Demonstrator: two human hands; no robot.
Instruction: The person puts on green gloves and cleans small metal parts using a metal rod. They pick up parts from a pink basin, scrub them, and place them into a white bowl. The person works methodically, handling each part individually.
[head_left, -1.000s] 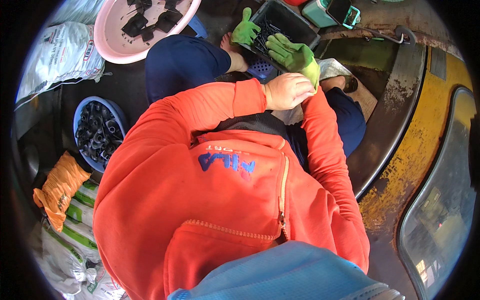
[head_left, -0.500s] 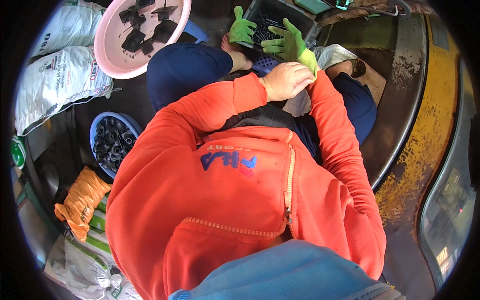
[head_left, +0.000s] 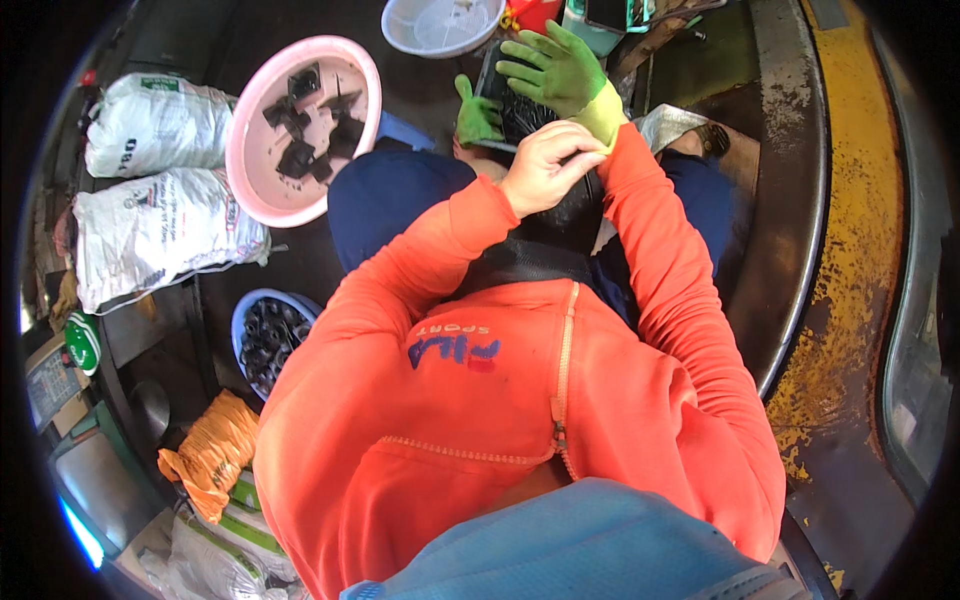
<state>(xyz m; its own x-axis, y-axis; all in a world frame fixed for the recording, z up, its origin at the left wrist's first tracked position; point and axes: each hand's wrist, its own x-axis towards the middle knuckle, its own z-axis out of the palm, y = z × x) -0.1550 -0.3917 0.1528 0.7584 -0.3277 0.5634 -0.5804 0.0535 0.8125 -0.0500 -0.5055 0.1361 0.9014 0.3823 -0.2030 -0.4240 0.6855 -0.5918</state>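
Observation:
My bare left hand (head_left: 547, 172) is closed, pinching the cuff of the green work glove (head_left: 603, 112) at my right wrist. My right hand (head_left: 562, 72) wears that glove, its fingers spread and the palm turned partly toward me. A second green glove (head_left: 478, 114) lies limp at the near left edge of a dark bin (head_left: 487, 75), beside my left knee. The raised right hand covers part of the bin.
To the left stand a pink basin (head_left: 240, 150) with dark angular pieces and a blue basin (head_left: 240, 335) of black parts. White sacks (head_left: 165, 235) and an orange bag (head_left: 215, 450) lie farther left. A pale basin (head_left: 440, 35) sits ahead; worn yellow metal (head_left: 840, 230) runs along the right.
The view has shifted, bringing the pale basin ahead into sight. My left hand still grips the glove cuff, its fingers slightly more extended. My right fingers stay spread.

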